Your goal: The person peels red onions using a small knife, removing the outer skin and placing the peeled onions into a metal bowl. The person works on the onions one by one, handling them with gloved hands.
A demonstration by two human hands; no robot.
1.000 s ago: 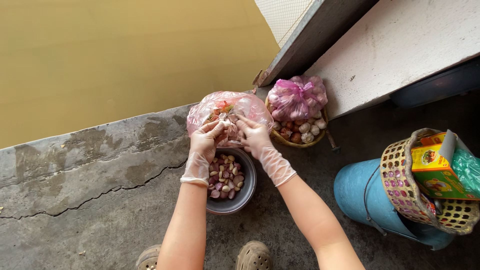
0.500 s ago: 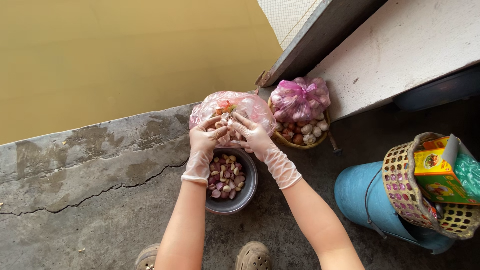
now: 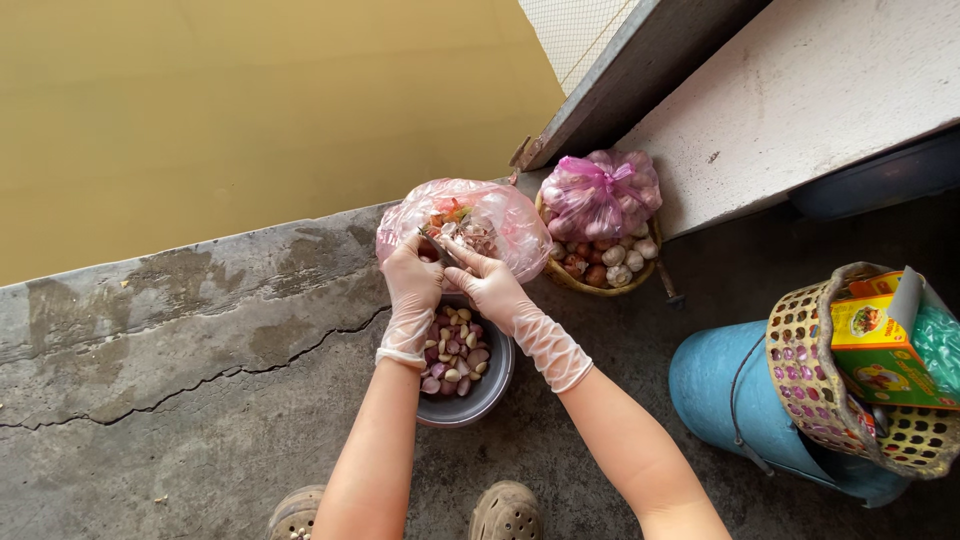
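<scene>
Cracked grey concrete floor (image 3: 200,330), with a yellow wall behind and a pale ledge at upper right. Both hands gloved in thin clear plastic, held close together over a grey bowl (image 3: 490,385): left hand (image 3: 412,280) curled around something small, right hand (image 3: 490,285) pinching a slim knife (image 3: 440,247) against it; what is being peeled too hidden by fingers to name for certain, probably a garlic clove or small shallot. Light, hard and small, with dry papery skin; likely slippery under glove plastic, so best pinched at the two ends between thumb and forefinger, blade kept away from the glove. One pink plastic bag (image 3: 500,215) of peelings just beyond the hands, soft and flimsy. One bowl, filled with peeled white and purple cloves, too many to count. One woven tray (image 3: 585,280) with loose bulbs, roughly a dozen showing, and one knotted pink bag (image 3: 600,190) on top. One blue bucket (image 3: 730,390), one woven basket (image 3: 810,370) holding one colourful box (image 3: 880,350). Two shoes (image 3: 505,512) at bottom edge.
</scene>
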